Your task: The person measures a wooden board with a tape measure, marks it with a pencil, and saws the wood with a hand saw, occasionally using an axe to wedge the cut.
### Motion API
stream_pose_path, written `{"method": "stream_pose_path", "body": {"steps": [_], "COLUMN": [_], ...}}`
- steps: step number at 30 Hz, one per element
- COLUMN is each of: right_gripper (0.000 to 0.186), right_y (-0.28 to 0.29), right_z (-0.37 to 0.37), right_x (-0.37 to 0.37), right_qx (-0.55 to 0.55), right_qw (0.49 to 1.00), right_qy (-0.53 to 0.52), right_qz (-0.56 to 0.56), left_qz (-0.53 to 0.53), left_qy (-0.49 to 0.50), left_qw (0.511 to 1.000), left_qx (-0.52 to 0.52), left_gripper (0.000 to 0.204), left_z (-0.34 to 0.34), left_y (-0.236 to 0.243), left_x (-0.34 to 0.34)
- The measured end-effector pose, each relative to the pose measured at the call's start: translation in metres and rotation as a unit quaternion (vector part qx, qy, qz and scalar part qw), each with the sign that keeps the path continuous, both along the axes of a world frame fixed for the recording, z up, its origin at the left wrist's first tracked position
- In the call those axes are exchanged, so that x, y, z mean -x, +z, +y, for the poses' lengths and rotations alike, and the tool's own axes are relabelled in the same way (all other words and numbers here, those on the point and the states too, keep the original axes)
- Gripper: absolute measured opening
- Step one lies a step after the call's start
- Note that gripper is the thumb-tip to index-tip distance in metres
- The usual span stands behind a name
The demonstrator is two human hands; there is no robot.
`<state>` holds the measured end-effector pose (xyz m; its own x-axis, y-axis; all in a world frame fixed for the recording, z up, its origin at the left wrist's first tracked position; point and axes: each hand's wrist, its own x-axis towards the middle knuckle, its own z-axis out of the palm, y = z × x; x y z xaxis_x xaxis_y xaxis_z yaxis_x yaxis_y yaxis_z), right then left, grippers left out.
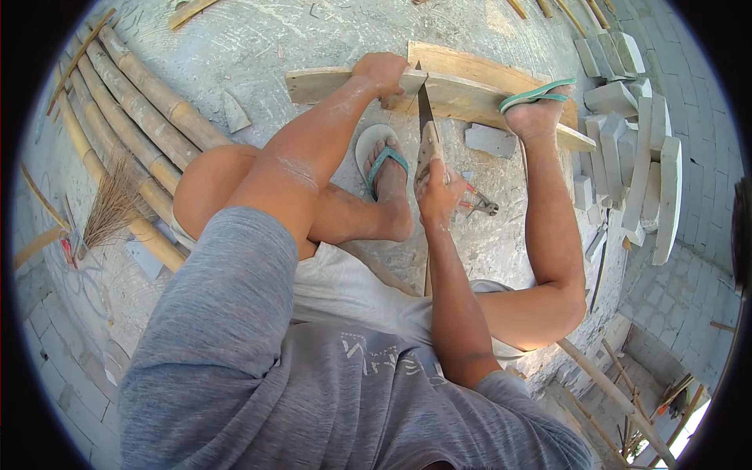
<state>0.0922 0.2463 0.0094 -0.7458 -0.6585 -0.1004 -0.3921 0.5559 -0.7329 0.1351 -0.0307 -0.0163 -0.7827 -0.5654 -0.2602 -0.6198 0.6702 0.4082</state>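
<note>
My left hand (381, 72) is closed over the upper edge of a long wooden board (474, 100) standing on its edge, near the board's left part. In my right hand (440, 193) is the wooden handle of a handsaw (425, 106), fingers wrapped round it. The blade points away from me and meets the board just right of my left hand. My right foot (534, 117), in a green-strapped sandal, presses on the board's right part. Red-handled pincers (479, 204) lie on the floor beside my right hand.
Behind the board lies a wider plank (446, 60). A grey block (490, 141) sits just this side of the board. Bamboo poles (145, 106) and a twig broom (113, 204) are at left; pale blocks (627, 149) are stacked at right. My left foot (388, 168) rests on the floor.
</note>
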Motion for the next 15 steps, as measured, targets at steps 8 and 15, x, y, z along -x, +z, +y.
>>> {"method": "stream_pose_path", "body": {"steps": [8, 15], "right_gripper": [0.045, 0.044], "right_y": [0.000, -0.039], "right_z": [0.004, -0.058], "right_x": [-0.012, 0.048], "right_qx": [0.130, 0.100], "right_qw": [0.985, 0.976], "right_qy": [-0.076, -0.006], "right_qz": [-0.086, 0.193], "left_qz": [0.007, 0.041], "left_qy": [-0.001, 0.007], "left_qw": [1.000, 0.998], "left_qx": [0.015, 0.053], "left_gripper": [0.052, 0.051], "left_z": [-0.008, -0.003], "left_y": [-0.006, 0.002], "left_x": [0.005, 0.032]}}
